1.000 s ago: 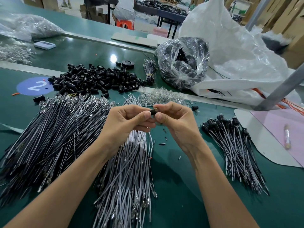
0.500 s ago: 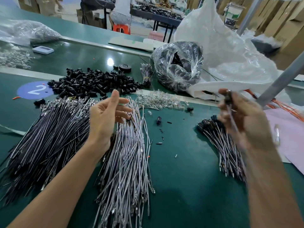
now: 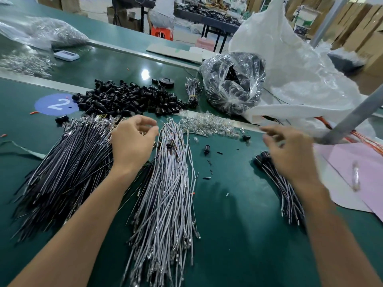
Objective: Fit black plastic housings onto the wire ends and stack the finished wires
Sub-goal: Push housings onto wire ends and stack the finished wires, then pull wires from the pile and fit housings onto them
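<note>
Left hand (image 3: 132,146), right hand (image 3: 290,154) above three wire piles (image 3: 165,183); one housings heap (image 3: 128,98)

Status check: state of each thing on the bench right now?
left hand: fingers loosely curled, empty
right hand: blurred, grip unclear
housings: loose heap
black wires: no housings fitted, piled
grey wires: no housings fitted, piled
finished wires: housings on, stacked
clear bag: crumpled, holds black parts

Heap of black housings (image 3: 128,98) beyond fanned black wires (image 3: 68,168) and grey wires (image 3: 165,193), finished-wire stack (image 3: 289,201) at right.
</note>
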A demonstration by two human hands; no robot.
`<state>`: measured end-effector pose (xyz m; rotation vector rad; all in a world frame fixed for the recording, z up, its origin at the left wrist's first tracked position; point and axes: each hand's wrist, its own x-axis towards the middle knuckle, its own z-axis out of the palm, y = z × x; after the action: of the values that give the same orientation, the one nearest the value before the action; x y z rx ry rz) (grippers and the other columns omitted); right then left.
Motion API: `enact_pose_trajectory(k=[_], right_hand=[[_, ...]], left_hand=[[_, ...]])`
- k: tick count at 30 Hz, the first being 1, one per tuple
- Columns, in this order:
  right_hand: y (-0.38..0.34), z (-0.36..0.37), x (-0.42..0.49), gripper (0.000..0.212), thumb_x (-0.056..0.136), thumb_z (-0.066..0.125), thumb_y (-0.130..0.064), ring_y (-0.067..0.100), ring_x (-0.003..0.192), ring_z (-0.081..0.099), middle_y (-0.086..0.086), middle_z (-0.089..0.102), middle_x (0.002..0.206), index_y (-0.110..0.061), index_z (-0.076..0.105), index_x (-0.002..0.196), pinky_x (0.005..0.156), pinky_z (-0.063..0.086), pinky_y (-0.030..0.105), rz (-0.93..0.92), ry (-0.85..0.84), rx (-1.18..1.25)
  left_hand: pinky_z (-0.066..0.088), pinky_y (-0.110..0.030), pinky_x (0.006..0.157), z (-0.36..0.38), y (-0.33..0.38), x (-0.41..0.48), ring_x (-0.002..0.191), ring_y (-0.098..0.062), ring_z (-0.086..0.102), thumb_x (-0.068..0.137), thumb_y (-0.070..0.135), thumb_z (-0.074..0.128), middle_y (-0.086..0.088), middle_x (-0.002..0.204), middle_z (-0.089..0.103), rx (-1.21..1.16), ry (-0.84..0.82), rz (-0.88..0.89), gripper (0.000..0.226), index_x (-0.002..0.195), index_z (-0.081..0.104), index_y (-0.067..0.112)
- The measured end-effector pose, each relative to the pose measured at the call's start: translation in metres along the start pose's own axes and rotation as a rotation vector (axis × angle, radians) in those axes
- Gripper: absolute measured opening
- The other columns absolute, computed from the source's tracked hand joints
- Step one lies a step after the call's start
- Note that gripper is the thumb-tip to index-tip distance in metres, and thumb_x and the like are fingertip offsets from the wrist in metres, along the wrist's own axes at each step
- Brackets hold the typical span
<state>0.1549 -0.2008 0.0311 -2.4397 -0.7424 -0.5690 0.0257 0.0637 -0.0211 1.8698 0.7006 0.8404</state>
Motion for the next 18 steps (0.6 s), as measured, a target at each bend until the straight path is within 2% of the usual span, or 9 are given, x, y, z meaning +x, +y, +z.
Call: enact_pose_trajectory(k=[2,4,7,10,11,14,16,18], right_hand=[[-0.035,0.026,-0.003,0.019,0.088,0.068,-0.006,0.012,0.071,0.061,0.002,0.073,0.091,-0.014,0.076,0.104,0.072,0.049,0.024,-0.101,-0.057,0.113],[-0.064,0.051,-0.007,0.017,0.089,0.068,-0.005,0.008,0.07,0.059,-0.002,0.072,0.088,-0.013,0.077,0.1,0.068,0.044,0.016,-0.135,-0.124,0.206],[-0.091,0.077,-0.013,0.015,0.09,0.066,-0.005,0.01,0.071,0.063,-0.002,0.073,0.084,-0.013,0.077,0.097,0.068,0.047,0.018,-0.105,-0.235,0.342],[-0.1,0.087,-0.017,0.014,0.091,0.064,-0.007,0.01,0.068,0.063,-0.005,0.07,0.075,-0.013,0.076,0.092,0.067,0.049,0.019,-0.083,-0.284,0.399],[-0.098,0.087,-0.018,0.013,0.092,0.064,-0.009,0.01,0.066,0.062,-0.006,0.068,0.072,-0.014,0.075,0.089,0.065,0.049,0.021,-0.054,-0.282,0.398],[-0.087,0.086,-0.019,0.024,0.093,0.066,-0.028,0.006,0.054,0.053,-0.007,0.061,0.06,-0.015,0.068,0.073,0.058,0.043,0.023,0.04,-0.317,0.346],[-0.084,0.085,-0.02,0.035,0.088,0.069,-0.044,0.005,0.053,0.053,-0.004,0.064,0.059,-0.015,0.068,0.068,0.055,0.044,0.022,0.09,-0.454,0.302],[-0.084,0.085,-0.022,0.035,0.083,0.072,-0.05,0.003,0.053,0.054,-0.004,0.068,0.062,-0.018,0.07,0.068,0.053,0.046,0.02,0.128,-0.613,0.277]], left_hand=[[0.039,-0.009,0.062,-0.009,-0.002,0.003,0.07,0.002,0.059,0.082,0.019,0.077,0.012,0.076,0.066,0.22,-0.117,0.014,0.01,0.091,0.074,0.02],[0.038,-0.011,0.06,-0.017,0.0,0.005,0.069,0.002,0.058,0.078,0.018,0.081,0.013,0.071,0.064,0.336,-0.225,-0.011,0.011,0.084,0.074,0.023],[0.041,-0.012,0.054,-0.023,0.003,0.004,0.06,0.0,0.059,0.075,0.017,0.083,0.009,0.069,0.067,0.401,-0.314,-0.042,0.018,0.07,0.069,0.028],[0.043,-0.013,0.045,-0.024,0.004,0.001,0.041,-0.005,0.062,0.077,0.023,0.083,0.002,0.066,0.071,0.434,-0.407,-0.099,0.013,0.07,0.071,0.023],[0.043,-0.013,0.046,-0.023,0.004,0.0,0.039,-0.005,0.061,0.077,0.026,0.082,0.002,0.064,0.071,0.448,-0.426,-0.106,0.013,0.072,0.072,0.021],[0.046,-0.017,0.05,-0.021,0.005,-0.001,0.04,-0.007,0.063,0.076,0.029,0.083,0.001,0.064,0.071,0.452,-0.452,-0.119,0.015,0.075,0.073,0.019],[0.045,-0.017,0.049,-0.02,0.006,-0.001,0.039,-0.006,0.062,0.075,0.028,0.084,0.001,0.063,0.07,0.451,-0.455,-0.129,0.015,0.074,0.071,0.021],[0.043,-0.016,0.048,-0.019,0.006,-0.001,0.039,-0.004,0.061,0.075,0.026,0.084,0.0,0.062,0.07,0.449,-0.462,-0.136,0.017,0.072,0.068,0.024]])
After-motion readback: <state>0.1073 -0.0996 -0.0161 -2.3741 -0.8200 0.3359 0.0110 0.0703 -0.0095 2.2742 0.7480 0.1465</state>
